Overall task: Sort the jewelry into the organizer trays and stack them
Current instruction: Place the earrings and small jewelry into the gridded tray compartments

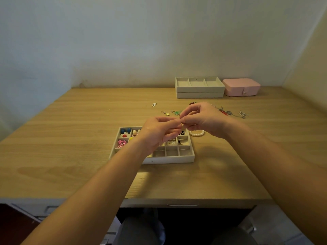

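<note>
Divided tray (169,159): nearest us on the wooden table (70,138), a pale fabric-lined grid of small square cells. Those at nine to eleven o'clock hold blue and red beads (124,132) and pink flower shapes (121,143), and those at five o'clock look bare.
Left hand (159,131): above the tray, fingers curled, thumb and forefinger pinching the small piece.
Right hand (203,119): at two o'clock from the left hand, fingertips pinched narrow on the same piece.
Small piece (181,123): held between both hands over the tray's far edge — too tiny for us to name.
Handling: we judge it featherlight, hard and easy to drop. A fingertip pinch on its body suits it, not on any thin hook.
Pearl bracelet (196,133): just beside the tray at two o'clock, with round glossy beads. Probably limp, so best lifted as a loop.
Loose jewelry (177,113): scattered at twelve to one o'clock beyond the hands. The fine chains (230,113) are likely to tangle.
Stacked trays (200,89): far off at one o'clock, two deep, the top one with three long cells.
Pink case (241,87): just beside the stack at its three o'clock — smooth, rounded, closed.
</note>
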Tool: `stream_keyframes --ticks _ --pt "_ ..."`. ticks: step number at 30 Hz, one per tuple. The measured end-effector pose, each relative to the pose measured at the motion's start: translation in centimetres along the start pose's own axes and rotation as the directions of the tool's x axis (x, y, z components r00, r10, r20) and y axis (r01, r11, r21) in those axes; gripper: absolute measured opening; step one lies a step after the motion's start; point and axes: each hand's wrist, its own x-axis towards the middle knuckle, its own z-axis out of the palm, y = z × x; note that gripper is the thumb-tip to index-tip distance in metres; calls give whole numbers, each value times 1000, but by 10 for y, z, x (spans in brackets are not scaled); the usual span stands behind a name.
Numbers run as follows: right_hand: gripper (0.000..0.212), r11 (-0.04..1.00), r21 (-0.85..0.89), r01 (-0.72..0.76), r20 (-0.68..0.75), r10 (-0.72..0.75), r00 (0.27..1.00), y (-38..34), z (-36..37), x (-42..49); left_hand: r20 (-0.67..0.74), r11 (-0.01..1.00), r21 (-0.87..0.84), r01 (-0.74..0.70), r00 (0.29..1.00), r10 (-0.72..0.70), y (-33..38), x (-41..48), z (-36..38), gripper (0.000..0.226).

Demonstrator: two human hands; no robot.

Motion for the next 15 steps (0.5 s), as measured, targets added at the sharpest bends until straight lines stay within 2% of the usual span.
stream_keyframes --ticks 8,15 --pt "14 1000 19 -8 -20 8 1000 1 1 -1 -92 986 164 -40 994 56 -8 0 4 6" --pt "12 1000 -15 -21 -18 21 1000 0 2 -3 -94 945 324 -36 993 70 -7 -2 6 11"
